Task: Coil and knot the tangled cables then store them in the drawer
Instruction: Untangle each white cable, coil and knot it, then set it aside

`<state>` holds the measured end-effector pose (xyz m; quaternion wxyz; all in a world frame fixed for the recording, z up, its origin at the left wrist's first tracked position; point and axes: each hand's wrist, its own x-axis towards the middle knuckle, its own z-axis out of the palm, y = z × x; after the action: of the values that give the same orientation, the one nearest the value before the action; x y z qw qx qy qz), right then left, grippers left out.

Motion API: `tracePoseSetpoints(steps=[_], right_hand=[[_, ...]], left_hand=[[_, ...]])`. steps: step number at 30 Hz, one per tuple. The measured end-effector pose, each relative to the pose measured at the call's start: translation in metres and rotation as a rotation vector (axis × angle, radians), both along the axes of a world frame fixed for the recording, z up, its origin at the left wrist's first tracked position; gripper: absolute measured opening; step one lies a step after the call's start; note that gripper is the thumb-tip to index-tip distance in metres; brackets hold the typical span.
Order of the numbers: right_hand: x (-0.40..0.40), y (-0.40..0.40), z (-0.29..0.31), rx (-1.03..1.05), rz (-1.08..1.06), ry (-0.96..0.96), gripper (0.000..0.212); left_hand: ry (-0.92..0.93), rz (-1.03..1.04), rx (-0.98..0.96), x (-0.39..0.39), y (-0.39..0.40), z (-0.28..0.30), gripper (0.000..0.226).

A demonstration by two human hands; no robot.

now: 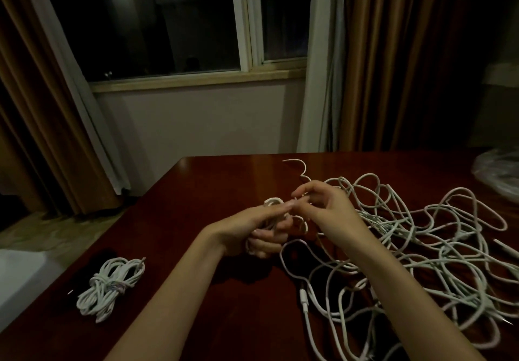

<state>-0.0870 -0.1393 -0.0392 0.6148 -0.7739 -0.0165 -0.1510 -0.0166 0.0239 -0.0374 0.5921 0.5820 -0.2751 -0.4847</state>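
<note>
Most of the small coil (273, 202) is buried behind the left hand (252, 230), so no idea how many loops it has. The right hand (323, 206) covers whatever strand it's pinching. The loose cable tangle (421, 248) runs off the right and bottom edges. There's a crinkly plastic bag (497, 175) cut off at the right, contents too dim to make out. Something dark sits under the tied bundle (111, 287), unreadable.

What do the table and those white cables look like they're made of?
Table: seemingly wood or veneer with glossy reddish-brown varnish; it mirrors light near the far edge. Cables: likely rubber or plastic sheathing, matte white, bending in soft loops. Bundle: the same.
</note>
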Motion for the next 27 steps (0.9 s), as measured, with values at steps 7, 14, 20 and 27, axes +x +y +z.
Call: tracePoseSetpoints(steps=[7, 14, 20, 27], right_hand=[[0.004, 0.004, -0.003, 0.051, 0.019, 0.029, 0.014], [0.003, 0.000, -0.009, 0.047, -0.047, 0.032, 0.019], [0.001, 0.006, -0.004, -0.022, -0.112, -0.155, 0.010], [-0.001, 0.021, -0.003, 0.022, -0.025, -0.178, 0.016]], left_hand=[[0.134, 0.276, -0.281, 0.009, -0.003, -0.003, 0.038], [-0.018, 0.565, -0.290, 0.003, -0.014, -0.003, 0.040], [-0.400, 0.619, -0.086, -0.009, -0.029, -0.010, 0.044], [-0.579, 0.652, -0.030, -0.020, -0.037, -0.016, 0.078]])
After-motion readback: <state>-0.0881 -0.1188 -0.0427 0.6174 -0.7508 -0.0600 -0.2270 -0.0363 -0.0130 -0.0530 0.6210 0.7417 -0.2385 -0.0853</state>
